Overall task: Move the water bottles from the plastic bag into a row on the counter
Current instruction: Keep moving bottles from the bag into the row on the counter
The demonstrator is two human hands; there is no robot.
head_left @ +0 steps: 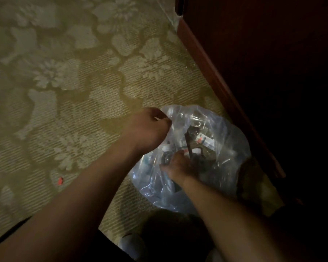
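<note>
A clear plastic bag sits on the patterned carpet beside dark wooden furniture. Several water bottles lie inside it, with white caps and labels showing through the film. My left hand grips the bag's rim at its far left edge, fingers curled round the plastic. My right hand reaches down into the bag's opening among the bottles; its fingers are hidden inside, so I cannot tell whether they hold a bottle. The counter is not in view.
Dark red-brown wooden furniture runs along the right, its base edge close to the bag. Floral carpet spreads to the left, with a small red scrap on it. A shoe tip shows at the bottom.
</note>
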